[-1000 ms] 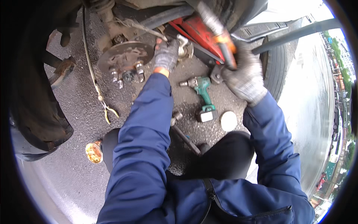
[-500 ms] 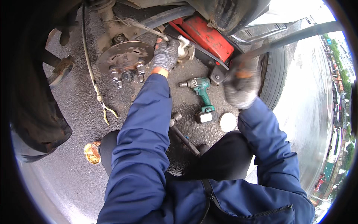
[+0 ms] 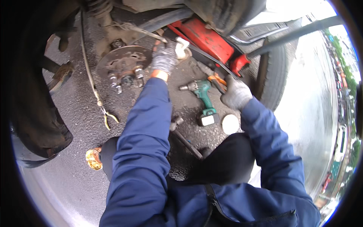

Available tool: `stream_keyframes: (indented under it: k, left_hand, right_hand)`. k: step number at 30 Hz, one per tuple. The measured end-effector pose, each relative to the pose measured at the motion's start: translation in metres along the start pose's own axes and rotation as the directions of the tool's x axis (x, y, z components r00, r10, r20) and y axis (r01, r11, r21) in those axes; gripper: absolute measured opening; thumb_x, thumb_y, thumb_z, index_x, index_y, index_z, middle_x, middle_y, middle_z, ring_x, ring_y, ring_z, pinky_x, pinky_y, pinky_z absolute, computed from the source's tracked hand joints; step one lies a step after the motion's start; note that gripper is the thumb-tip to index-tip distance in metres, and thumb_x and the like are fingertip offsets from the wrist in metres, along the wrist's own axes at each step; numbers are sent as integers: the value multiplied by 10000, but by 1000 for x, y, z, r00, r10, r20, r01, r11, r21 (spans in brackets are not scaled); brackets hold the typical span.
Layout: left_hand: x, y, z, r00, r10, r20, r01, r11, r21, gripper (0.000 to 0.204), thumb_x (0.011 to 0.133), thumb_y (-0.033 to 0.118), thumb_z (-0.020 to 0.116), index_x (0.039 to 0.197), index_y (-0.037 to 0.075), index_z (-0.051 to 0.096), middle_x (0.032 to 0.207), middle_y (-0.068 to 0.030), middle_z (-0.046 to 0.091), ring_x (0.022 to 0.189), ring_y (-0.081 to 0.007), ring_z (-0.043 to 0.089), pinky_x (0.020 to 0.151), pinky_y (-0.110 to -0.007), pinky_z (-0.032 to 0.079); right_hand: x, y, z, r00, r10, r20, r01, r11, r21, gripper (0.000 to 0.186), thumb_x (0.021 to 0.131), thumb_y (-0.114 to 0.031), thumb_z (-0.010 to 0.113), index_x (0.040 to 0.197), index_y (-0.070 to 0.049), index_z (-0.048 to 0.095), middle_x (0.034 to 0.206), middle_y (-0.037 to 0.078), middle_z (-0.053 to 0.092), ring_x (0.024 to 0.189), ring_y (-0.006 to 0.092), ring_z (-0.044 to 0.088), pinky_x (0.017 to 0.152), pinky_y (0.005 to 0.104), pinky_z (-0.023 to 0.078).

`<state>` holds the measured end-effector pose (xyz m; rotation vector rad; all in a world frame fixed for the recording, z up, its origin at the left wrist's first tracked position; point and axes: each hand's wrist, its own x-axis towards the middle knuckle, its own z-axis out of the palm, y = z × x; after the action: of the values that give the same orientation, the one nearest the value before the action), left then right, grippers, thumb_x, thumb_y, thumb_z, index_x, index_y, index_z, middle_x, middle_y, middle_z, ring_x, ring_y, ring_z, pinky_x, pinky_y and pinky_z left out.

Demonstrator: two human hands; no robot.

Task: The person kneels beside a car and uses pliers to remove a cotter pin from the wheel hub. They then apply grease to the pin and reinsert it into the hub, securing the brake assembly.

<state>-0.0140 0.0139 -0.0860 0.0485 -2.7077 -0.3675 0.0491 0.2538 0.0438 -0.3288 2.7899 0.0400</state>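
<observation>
My left hand, in a grey knit glove with an orange cuff, is closed around what looks like a brake caliper, mostly hidden by the fingers. A pale white piece shows at its right, and a hose runs to it. Just to the left stands a rusty brake disc with sockets or nuts on its studs. Further right, my gloved right hand grips a tool with an orange and dark handle; its greyish end points toward the caliper. A green cordless impact wrench lies between my arms.
A red floor jack with a long handle stands at the upper right, beside a tyre. On the asphalt lie a hammer, a round white lid, yellow-handled pliers and an open tin.
My right hand has come down and left from in front of the jack handle, now showing the orange-handled tool. The left hand has shifted slightly left with the caliper.
</observation>
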Motion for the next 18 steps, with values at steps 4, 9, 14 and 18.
stream_keyframes:
  k: [4, 9, 14, 18]
  left_hand:
    - [4, 7, 0, 862, -503, 68, 392, 575, -718, 501, 849, 347, 577, 1205, -6, 554, 1118, -292, 616, 1050, -420, 602, 908, -453, 469]
    - [5, 13, -6, 793, -571, 213, 455, 324, -829, 493, 850, 376, 568, 1121, -35, 543, 1008, -232, 655, 946, -358, 636, 823, -392, 496]
    - [1, 17, -4, 758, -558, 338, 412, 9, -911, 391, 843, 297, 579, 1086, -8, 547, 959, -137, 654, 804, -206, 643, 695, -335, 515]
    - [0, 12, -3, 712, -602, 363, 424, -44, -905, 271, 844, 252, 595, 976, 30, 674, 868, -60, 668, 726, -163, 627, 661, -315, 506]
  right_hand:
    - [6, 41, 6, 797, -206, -568, 396, 888, 235, 440, 729, -154, 645, 1121, -12, 504, 891, 245, 636, 836, 391, 653, 733, 435, 523]
    - [1, 86, 23, 966, -23, -257, 203, 684, 701, 482, 719, -93, 693, 1152, 19, 513, 927, 168, 640, 861, 268, 640, 799, 362, 507]
    - [8, 92, 113, 930, -3, 367, -243, 744, 622, 450, 670, -187, 758, 1037, 37, 627, 847, 179, 663, 780, 274, 646, 703, 389, 506]
    - [21, 62, 179, 885, -310, 348, 44, 799, 599, 448, 660, -297, 781, 965, 12, 673, 830, 197, 676, 811, 303, 669, 712, 404, 514]
